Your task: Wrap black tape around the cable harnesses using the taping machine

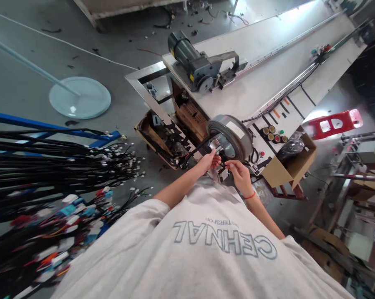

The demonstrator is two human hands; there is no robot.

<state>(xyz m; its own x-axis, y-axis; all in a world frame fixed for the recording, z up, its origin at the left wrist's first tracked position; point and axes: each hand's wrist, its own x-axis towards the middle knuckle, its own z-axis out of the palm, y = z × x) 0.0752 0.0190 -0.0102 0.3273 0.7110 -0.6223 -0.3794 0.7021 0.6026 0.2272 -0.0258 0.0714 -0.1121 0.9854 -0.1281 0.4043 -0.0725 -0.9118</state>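
Note:
My left hand [210,161] is closed at the near side of a round grey machine wheel [227,137], beside its metal hub; a dark cable [195,150] runs close by it. Just to the right, the fingertips of my right hand [239,174] are pinched together on a thin dark piece [224,165], which looks like a cable end. A red band circles the right wrist. What lies inside the left fingers is too small to make out.
A long white bench [252,91] carries a dark motor [189,60] and tape rolls [271,133]. Open cartons stand at the right [295,164] and left [156,139]. Bundled black cables [50,162] hang from a blue rack [28,122]. A red stool [335,124] is farther right.

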